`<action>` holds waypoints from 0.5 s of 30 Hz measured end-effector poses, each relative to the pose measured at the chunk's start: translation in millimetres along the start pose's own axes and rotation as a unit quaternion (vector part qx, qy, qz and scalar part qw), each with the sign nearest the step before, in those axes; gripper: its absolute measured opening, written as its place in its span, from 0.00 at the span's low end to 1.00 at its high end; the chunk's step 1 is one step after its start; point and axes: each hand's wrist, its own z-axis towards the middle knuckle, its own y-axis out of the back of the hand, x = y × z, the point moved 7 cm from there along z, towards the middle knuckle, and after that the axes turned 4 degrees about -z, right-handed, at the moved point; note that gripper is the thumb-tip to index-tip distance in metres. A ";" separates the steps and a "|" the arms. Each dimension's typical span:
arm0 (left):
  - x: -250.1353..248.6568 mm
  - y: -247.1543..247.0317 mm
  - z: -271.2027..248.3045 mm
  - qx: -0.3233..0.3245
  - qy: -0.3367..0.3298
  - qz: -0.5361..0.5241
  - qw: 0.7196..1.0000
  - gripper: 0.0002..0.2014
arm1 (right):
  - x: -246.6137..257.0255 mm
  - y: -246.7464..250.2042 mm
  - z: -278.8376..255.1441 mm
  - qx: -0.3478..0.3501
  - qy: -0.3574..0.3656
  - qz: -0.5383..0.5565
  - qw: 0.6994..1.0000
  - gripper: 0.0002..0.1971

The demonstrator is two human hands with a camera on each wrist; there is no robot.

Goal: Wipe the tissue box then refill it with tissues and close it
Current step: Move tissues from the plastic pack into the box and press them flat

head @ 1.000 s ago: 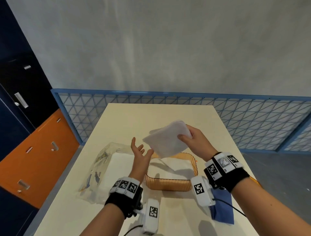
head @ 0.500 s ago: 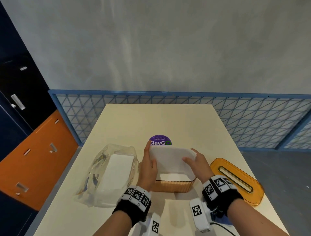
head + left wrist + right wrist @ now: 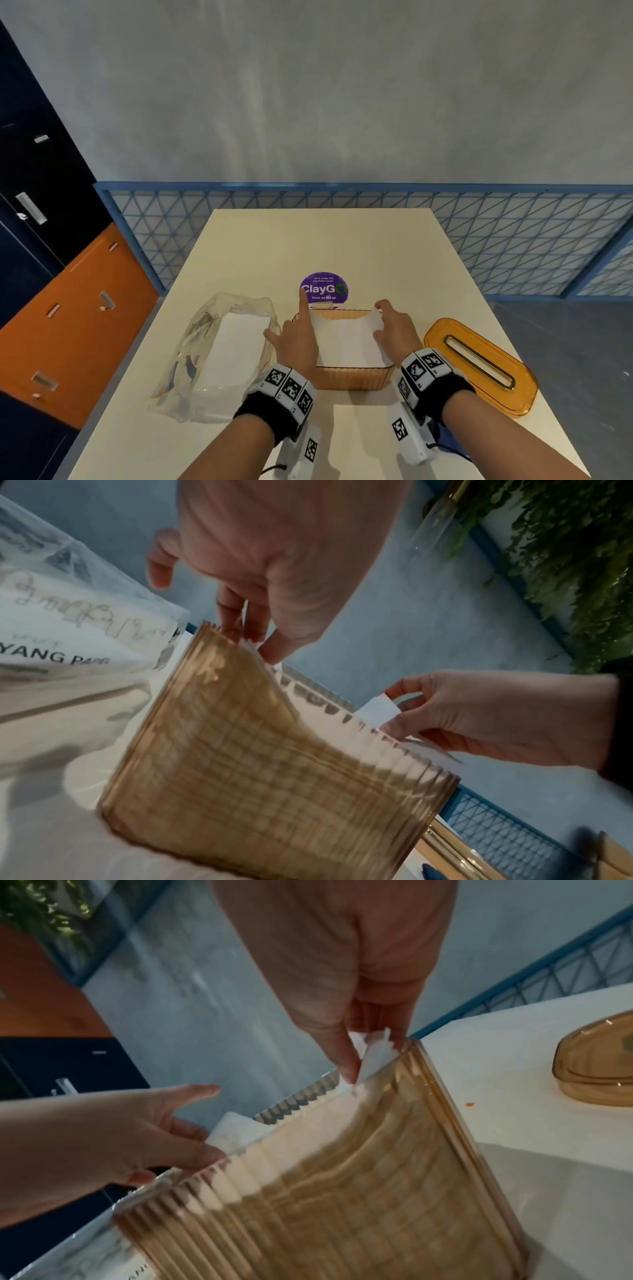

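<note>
The tissue box, an amber ribbed tub with its top off, was set on the table directly before the person, so that both hands could be brought to it from either side; a stack of tissues was seen lying inside it, the far right corner standing up above the rim. That corner was pinched between thumb and fingertips of the right hand, presumably so that it could be tucked down flat; the left hand was held at the left wall with fingers extended and nothing grasped, the forefinger pointing away and the other fingertips laid at the tissues' edge, apparently to keep the stack seated. The lid was left slot-up on the table just to the right, within reach for closing; the opened plastic pack with its remaining tissues was lying just to the left; a purple sticker was visible beyond the box. Refilling was judged nearly done; closing was not yet done.
</note>
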 end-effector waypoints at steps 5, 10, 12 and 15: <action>-9.3 10.5 3.0 -0.093 -0.078 0.122 0.985 0.37 | 17.3 4.3 -15.4 -0.086 0.110 -0.162 0.977 0.28; -10.1 -24.4 7.2 0.145 -0.169 0.110 0.969 0.16 | 6.7 -17.4 -12.8 0.129 0.085 -0.259 0.953 0.27; -5.9 -29.8 8.2 0.220 -0.143 0.118 0.958 0.16 | 2.6 -24.1 -11.7 0.187 0.057 -0.259 0.946 0.28; -4.2 -25.0 9.9 0.245 -0.131 0.170 0.945 0.17 | 3.2 -27.0 -11.6 0.212 0.047 -0.270 0.938 0.29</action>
